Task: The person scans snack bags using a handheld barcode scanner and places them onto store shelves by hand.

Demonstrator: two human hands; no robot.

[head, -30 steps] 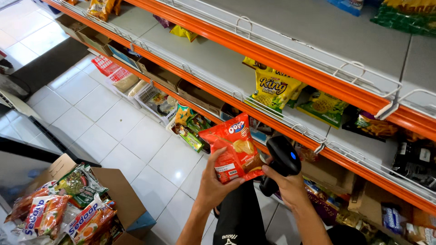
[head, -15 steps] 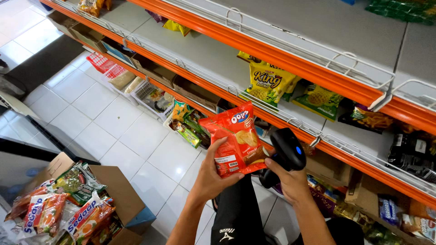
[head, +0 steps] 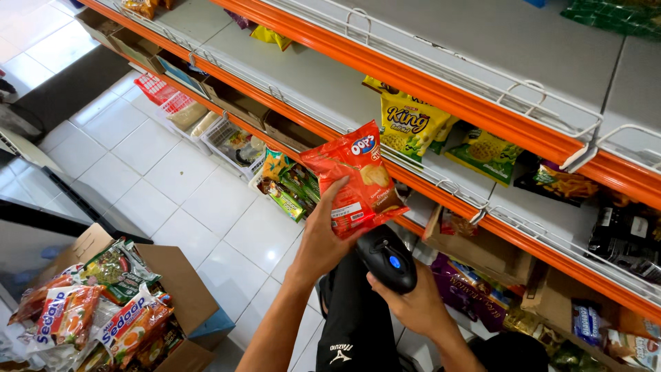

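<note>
The left hand (head: 323,241) grips a glossy red snack bag (head: 354,179) by its lower left edge, fingers wrapped round the front and thumb behind, holding it upright in the air in front of the orange-edged grey metal shelf (head: 441,89). The right hand (head: 413,303) is closed around the grip of a black handheld barcode scanner (head: 387,258), whose rounded head with a small blue button sits just below the bag's bottom edge, nearly touching it. Both hands hover above the person's dark-trousered knee (head: 358,324) and the white tiled floor (head: 172,179). On the shelf behind the bag stands a yellow snack bag (head: 412,127), and beside it lies a green packet (head: 485,153). Under the shelf, at floor level, sit a white wire basket (head: 234,141) of goods and several green packets (head: 292,189). At the lower left an open brown cardboard box (head: 172,289) holds orange and green noodle packets (head: 103,310) piled loosely.
</note>
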